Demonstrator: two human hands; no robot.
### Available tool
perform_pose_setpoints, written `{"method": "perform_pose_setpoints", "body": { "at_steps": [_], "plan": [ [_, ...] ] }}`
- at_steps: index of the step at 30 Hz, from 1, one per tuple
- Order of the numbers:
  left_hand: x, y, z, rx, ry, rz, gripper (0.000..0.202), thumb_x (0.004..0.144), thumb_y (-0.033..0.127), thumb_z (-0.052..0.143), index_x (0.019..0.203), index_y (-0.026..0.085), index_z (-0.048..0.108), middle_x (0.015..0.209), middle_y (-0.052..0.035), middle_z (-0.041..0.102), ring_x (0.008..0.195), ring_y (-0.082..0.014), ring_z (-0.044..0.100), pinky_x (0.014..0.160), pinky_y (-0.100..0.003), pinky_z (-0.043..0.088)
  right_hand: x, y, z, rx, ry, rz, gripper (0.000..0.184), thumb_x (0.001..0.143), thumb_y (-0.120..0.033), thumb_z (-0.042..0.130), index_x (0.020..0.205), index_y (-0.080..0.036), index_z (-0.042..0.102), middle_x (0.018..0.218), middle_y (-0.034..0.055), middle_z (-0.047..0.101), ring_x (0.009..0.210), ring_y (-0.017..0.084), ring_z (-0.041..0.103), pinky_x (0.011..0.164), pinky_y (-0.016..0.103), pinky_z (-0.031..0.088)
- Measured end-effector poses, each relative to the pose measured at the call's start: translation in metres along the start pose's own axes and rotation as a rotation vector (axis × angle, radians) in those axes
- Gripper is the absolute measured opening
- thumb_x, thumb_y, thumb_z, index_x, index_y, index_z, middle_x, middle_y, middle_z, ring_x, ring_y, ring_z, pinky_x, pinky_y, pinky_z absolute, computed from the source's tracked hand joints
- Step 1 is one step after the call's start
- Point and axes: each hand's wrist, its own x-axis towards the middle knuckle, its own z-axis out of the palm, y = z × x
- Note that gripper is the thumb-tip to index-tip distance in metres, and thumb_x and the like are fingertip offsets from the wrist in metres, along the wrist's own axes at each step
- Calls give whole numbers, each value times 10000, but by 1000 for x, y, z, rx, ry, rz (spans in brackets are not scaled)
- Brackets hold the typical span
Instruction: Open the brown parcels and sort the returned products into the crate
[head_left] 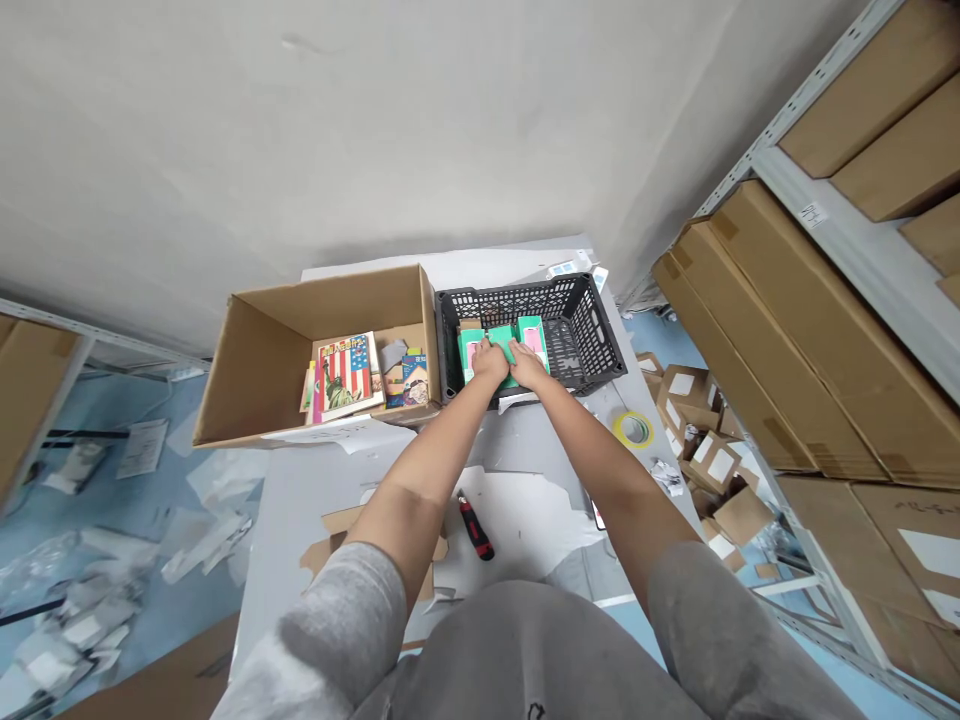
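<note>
Reaching forward with both arms, the person has the left hand [491,362] and the right hand [527,368] side by side on the green packs [501,336], which stand in a row at the near left end of the black crate [525,291]. The fingers of both hands curl down over the tops of the packs, touching them, but from this height I cannot tell whether they clasp a pack or only press on the row. At least 3 green packs show, the rightmost with a pink face, and the rest of the crate floor to the right is bare mesh. By the look of it, the step in hand is squaring these packs against the crate's near wall. Any further move calls for a firm pinch on both sides of 1 pack, since they sit tight together. Just left of the crate, touching it, is an open cardboard box [259,350] holding books [349,372]. Both stand on the grey table [300,490], where a red-handled tool [474,526] and a tape roll [634,429] lie nearer the person.
</note>
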Motion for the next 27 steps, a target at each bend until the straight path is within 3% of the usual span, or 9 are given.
{"method": "perform_pose_setpoints", "body": {
  "at_steps": [4,7,10,13,17,20,22,25,27],
  "plan": [
    [-4,-10,1,31,23,29,549,936,295,658,1446,106,583,1661,-266,354,1572,-408,272,1254,-502,248,-4,3,2,-31,51,144,739,939,-278,675,1621,-112,443,1779,201,128,1655,390,56,1318,577,122],
    [-8,-18,0,7,-25,41,608,944,303,641,1518,135,528,1696,-242,323,1599,-387,241,1268,-494,244,-3,2,3,55,156,215,858,907,-387,744,1650,-150,387,1779,231,65,1643,445,35,1283,660,130],
    [-13,-23,-1,30,-18,-10,664,958,328,603,1576,128,465,1722,-241,279,1609,-410,228,1277,-528,245,1,1,-3,121,247,351,1027,885,-515,758,1705,-196,229,1758,265,107,1612,468,177,1230,708,242],
    [-16,-24,-1,47,-39,-154,773,949,348,596,1643,105,360,1759,-251,156,1585,-453,282,1256,-547,313,5,-2,-10,24,104,503,1163,822,-504,835,1716,-176,167,1684,277,284,1495,415,446,1196,527,411],
    [-16,-25,-3,53,-77,-225,840,916,344,634,1657,86,335,1770,-254,79,1577,-479,292,1254,-577,331,2,-9,-12,-130,-21,387,1057,884,-402,788,1720,-202,174,1651,226,373,1376,340,590,1137,408,473],
    [-16,-24,-4,53,-87,-208,832,885,303,674,1616,25,390,1756,-286,93,1624,-465,143,1304,-588,213,-3,-15,-11,-180,-71,319,922,960,-382,686,1716,-185,198,1705,240,295,1414,349,553,1151,451,451],
    [-17,-22,-6,21,-100,-140,802,871,273,690,1567,-33,436,1734,-319,154,1641,-427,87,1327,-543,169,-9,-20,-13,-214,-65,309,817,980,-372,657,1683,-160,299,1730,250,239,1497,382,447,1192,519,388],
    [-27,-25,-14,-107,-64,13,706,906,254,653,1513,-66,489,1680,-335,310,1638,-393,172,1332,-510,183,-27,-32,-14,-239,110,199,594,997,-331,620,1545,-126,516,1720,236,275,1578,410,267,1250,609,240],
    [-48,-39,-23,-215,28,166,609,967,255,575,1518,4,516,1652,-276,414,1607,-358,293,1318,-517,238,-54,-45,-5,-163,304,33,482,1017,-260,539,1479,-127,579,1655,216,395,1551,374,306,1257,575,244]
  ]
}}
